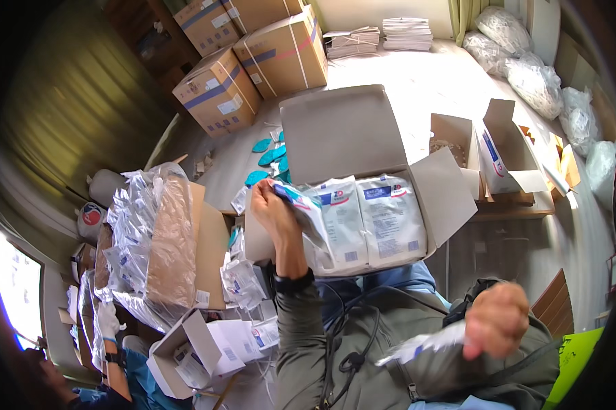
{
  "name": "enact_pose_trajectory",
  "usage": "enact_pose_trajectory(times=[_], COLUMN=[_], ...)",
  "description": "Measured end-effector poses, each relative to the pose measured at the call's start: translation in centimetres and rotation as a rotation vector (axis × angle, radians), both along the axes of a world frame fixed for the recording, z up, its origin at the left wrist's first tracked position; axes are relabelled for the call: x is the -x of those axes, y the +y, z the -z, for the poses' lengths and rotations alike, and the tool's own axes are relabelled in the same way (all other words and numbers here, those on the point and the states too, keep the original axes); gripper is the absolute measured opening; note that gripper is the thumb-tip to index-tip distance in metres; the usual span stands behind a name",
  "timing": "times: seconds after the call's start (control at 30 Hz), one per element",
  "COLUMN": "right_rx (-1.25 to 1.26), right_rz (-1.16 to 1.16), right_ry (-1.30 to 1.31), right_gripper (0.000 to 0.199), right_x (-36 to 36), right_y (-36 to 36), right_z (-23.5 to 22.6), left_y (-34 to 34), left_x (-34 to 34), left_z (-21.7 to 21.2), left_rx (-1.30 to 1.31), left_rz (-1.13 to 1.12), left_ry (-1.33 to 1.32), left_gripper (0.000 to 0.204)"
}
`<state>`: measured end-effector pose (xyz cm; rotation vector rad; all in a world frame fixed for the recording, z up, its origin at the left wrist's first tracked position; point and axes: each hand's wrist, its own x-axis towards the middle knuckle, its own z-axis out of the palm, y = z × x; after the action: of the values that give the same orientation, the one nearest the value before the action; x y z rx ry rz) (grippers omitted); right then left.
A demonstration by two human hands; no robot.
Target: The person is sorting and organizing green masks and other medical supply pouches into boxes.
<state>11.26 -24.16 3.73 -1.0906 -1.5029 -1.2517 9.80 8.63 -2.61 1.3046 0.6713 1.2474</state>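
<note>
An open white cardboard box (335,137) with its lid up stands in front of me. White pouches (393,219) with blue and red print fill it in upright rows. My left hand (270,208) is at the box's left side, its fingers closed on the top edge of a white pouch (310,219) that leans beside the others. My right hand (496,318), smeared by motion, is held near my chest at the lower right. A crumpled, silvery-white plastic packet (421,345) sticks out of its closed fist to the left.
A carton of clear plastic-wrapped pouches (144,239) stands left, with a co-worker's gloved hand (108,321) by it. Teal packets (272,156) lie beyond my left hand. Taped cartons (281,55), paper stacks (407,34), open boxes (451,140) and filled plastic bags (533,82) stand farther off.
</note>
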Motion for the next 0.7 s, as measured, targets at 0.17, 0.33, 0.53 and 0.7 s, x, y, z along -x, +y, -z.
enact_pose_trajectory(times=[0.17, 0.33, 0.53, 0.7], right_rx=[0.334, 0.465, 0.491, 0.651], right_rz=[0.073, -0.502, -0.195, -0.112], right_ry=[0.491, 1.142, 0.828, 0.778], right_gripper=[0.011, 0.003, 0.011, 0.015], right_x=[-4.0, -4.9, -4.4, -4.3], right_y=[4.1, 5.4, 6.9, 8.2], right_z=[-1.0, 0.4, 0.3, 1.2], left_y=[-6.0, -7.3, -9.4, -10.4], left_x=[-0.1, 0.9, 1.6, 2.0], left_z=[-3.4, -3.4, -3.9, -3.7], left_rx=[-0.194, -0.247, -0.407, -0.511], left_rz=[0.149, 0.218, 0.158, 0.135], left_ry=[0.043, 0.067, 0.14, 0.155], left_gripper=[0.03, 0.031, 0.027, 0.021])
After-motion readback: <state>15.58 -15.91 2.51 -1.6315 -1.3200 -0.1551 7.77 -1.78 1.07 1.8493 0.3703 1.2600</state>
